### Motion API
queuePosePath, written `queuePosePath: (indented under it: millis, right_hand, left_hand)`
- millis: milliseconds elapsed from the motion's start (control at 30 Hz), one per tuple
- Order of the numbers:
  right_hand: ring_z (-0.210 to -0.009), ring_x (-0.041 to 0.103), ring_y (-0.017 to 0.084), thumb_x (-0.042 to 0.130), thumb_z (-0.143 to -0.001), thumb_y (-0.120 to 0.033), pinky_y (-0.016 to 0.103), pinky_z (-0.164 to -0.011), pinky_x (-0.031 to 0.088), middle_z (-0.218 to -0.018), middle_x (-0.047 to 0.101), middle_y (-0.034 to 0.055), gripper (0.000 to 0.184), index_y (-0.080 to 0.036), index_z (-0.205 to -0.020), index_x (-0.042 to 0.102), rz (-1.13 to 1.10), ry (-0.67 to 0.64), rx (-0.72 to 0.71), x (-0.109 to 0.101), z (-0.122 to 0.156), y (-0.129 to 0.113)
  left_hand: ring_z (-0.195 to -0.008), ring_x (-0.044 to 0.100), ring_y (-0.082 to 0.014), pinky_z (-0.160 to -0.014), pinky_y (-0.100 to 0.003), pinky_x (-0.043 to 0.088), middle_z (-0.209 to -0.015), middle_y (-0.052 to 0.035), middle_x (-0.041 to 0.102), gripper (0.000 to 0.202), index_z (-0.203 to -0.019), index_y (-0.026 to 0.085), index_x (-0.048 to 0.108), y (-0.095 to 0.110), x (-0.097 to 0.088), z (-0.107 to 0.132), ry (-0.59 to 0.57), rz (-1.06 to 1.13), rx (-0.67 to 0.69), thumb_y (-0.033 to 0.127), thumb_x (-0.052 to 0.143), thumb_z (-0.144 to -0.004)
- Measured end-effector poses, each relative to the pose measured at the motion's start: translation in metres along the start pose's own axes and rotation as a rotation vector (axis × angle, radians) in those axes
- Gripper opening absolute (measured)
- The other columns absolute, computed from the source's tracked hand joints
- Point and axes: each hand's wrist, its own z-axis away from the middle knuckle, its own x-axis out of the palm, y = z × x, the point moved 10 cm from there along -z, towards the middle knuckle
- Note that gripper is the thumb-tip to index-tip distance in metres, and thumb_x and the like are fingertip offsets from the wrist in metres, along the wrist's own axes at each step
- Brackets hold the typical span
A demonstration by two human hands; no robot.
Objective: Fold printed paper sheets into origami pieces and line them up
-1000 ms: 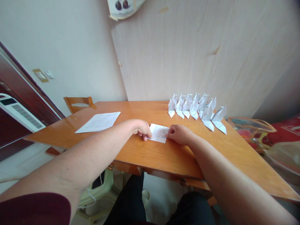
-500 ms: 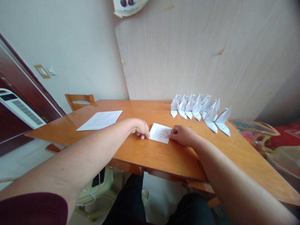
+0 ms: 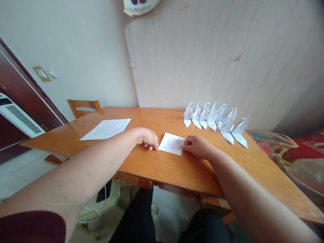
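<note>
A small folded sheet of printed white paper (image 3: pixel 172 143) lies on the wooden table in front of me. My left hand (image 3: pixel 149 139) is closed, with its thumb and fingertips at the paper's left corner. At the opposite edge, my right hand (image 3: pixel 196 146) pinches the paper between thumb and curled fingers. Whether the paper has several layers under the fingers is hidden. Farther back on the right stand several folded paper pieces (image 3: pixel 212 116) with pointed upright tips, in a row. A stack of printed sheets (image 3: pixel 107 129) rests to the left, beyond my left forearm.
The wooden table (image 3: pixel 157 168) reaches to the wall panel behind it. A wooden chair (image 3: pixel 84 105) stands at the far left end. Beneath the table's near side is a pale green plastic stool (image 3: pixel 113 197) with a white cable. Bags and a basket (image 3: pixel 273 140) sit beyond the right edge.
My left hand has shifted slightly left, and more of the paper's left corner shows. The right hand keeps its pinch in nearly the same place. The view has turned a little.
</note>
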Motion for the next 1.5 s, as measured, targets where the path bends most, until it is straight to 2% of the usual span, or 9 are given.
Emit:
queuePosePath:
  millis: [233, 367, 433, 500, 567, 967, 1233, 1367, 1500]
  right_hand:
    - [-0.068, 0.059, 0.017, 0.068, -0.079, -0.040, 0.025, -0.056, 0.033, -0.076, 0.069, 0.0023, 0.019, -0.021, -0.079, 0.064, -0.012, 0.001, 0.001, -0.001, -0.001, 0.000]
    - [-0.068, 0.059, 0.017, 0.067, -0.079, -0.040, 0.025, -0.056, 0.033, -0.075, 0.068, 0.0022, 0.019, -0.021, -0.079, 0.064, -0.017, 0.011, 0.001, -0.002, 0.000, -0.001]
    - [-0.067, 0.058, 0.016, 0.066, -0.079, -0.040, 0.025, -0.056, 0.033, -0.075, 0.068, 0.0021, 0.019, -0.021, -0.079, 0.064, -0.021, 0.015, 0.000, -0.002, 0.001, -0.001]
    - [-0.067, 0.058, 0.016, 0.065, -0.080, -0.038, 0.024, -0.056, 0.033, -0.075, 0.069, 0.0019, 0.017, -0.021, -0.078, 0.063, -0.025, 0.016, -0.005, -0.003, 0.002, -0.002]
    - [-0.068, 0.059, 0.015, 0.064, -0.081, -0.036, 0.024, -0.057, 0.033, -0.075, 0.069, 0.0016, 0.016, -0.021, -0.078, 0.063, -0.029, 0.018, -0.011, -0.003, 0.003, -0.003]
    - [-0.066, 0.058, 0.015, 0.062, -0.079, -0.030, 0.023, -0.055, 0.034, -0.076, 0.069, 0.0015, 0.009, -0.021, -0.079, 0.064, -0.050, -0.003, -0.027, -0.002, 0.002, -0.004]
    - [-0.067, 0.058, 0.015, 0.061, -0.078, -0.027, 0.023, -0.056, 0.035, -0.076, 0.069, 0.0015, 0.008, -0.020, -0.080, 0.064, -0.064, -0.014, -0.044, -0.002, 0.002, -0.004]
    - [-0.065, 0.058, 0.015, 0.061, -0.078, -0.029, 0.023, -0.054, 0.033, -0.073, 0.068, 0.0012, 0.009, -0.020, -0.077, 0.063, -0.067, -0.005, -0.046, -0.002, 0.002, -0.004]
    - [-0.064, 0.057, 0.014, 0.061, -0.076, -0.028, 0.023, -0.054, 0.033, -0.072, 0.067, 0.0006, 0.008, -0.020, -0.076, 0.062, -0.071, 0.002, -0.049, -0.002, 0.002, -0.003]
  left_hand:
    - [-0.053, 0.044, -0.0125, -0.051, -0.025, 0.029, -0.058, 0.0001, 0.060, 0.020, -0.066, 0.019, 0.060, 0.004, -0.018, 0.008, 0.169, -0.012, 0.099, 0.036, 0.070, -0.064]
    - [-0.068, 0.052, -0.0143, -0.057, -0.024, 0.034, -0.077, -0.0005, 0.063, 0.017, -0.085, 0.019, 0.062, 0.040, -0.020, 0.017, 0.394, -0.011, 0.294, 0.033, 0.062, -0.076]
    - [-0.077, 0.056, -0.0151, -0.064, -0.024, 0.038, -0.086, -0.0012, 0.064, 0.014, -0.090, 0.020, 0.064, 0.062, -0.009, 0.020, 0.437, -0.024, 0.412, 0.029, 0.058, -0.081]
    - [-0.081, 0.057, -0.0162, -0.070, -0.025, 0.040, -0.090, -0.0037, 0.063, 0.016, -0.089, 0.019, 0.069, 0.092, 0.005, 0.029, 0.494, -0.141, 0.654, 0.024, 0.055, -0.085]
    - [-0.085, 0.057, -0.0177, -0.075, -0.027, 0.041, -0.090, -0.0055, 0.063, 0.021, -0.086, 0.019, 0.072, 0.104, 0.019, 0.031, 0.505, -0.241, 0.748, 0.023, 0.051, -0.089]
    - [-0.084, 0.059, -0.0183, -0.073, -0.026, 0.042, -0.089, -0.0049, 0.062, 0.023, -0.092, 0.021, 0.075, 0.101, 0.018, 0.017, 0.516, -0.254, 0.689, 0.022, 0.053, -0.086]
    - [-0.063, 0.056, -0.0151, -0.053, -0.025, 0.034, -0.070, 0.0001, 0.064, 0.017, -0.083, 0.020, 0.069, 0.098, 0.016, -0.008, 0.358, -0.135, 0.497, 0.029, 0.057, -0.075]
    - [-0.055, 0.049, -0.0135, -0.049, -0.025, 0.029, -0.060, 0.0018, 0.058, 0.024, -0.073, 0.019, 0.065, 0.101, 0.017, -0.015, 0.302, -0.131, 0.452, 0.042, 0.063, -0.070]
    - [-0.050, 0.044, -0.0121, -0.048, -0.026, 0.027, -0.053, 0.0027, 0.052, 0.021, -0.064, 0.018, 0.063, 0.104, 0.017, -0.020, 0.237, -0.142, 0.395, 0.039, 0.067, -0.065]
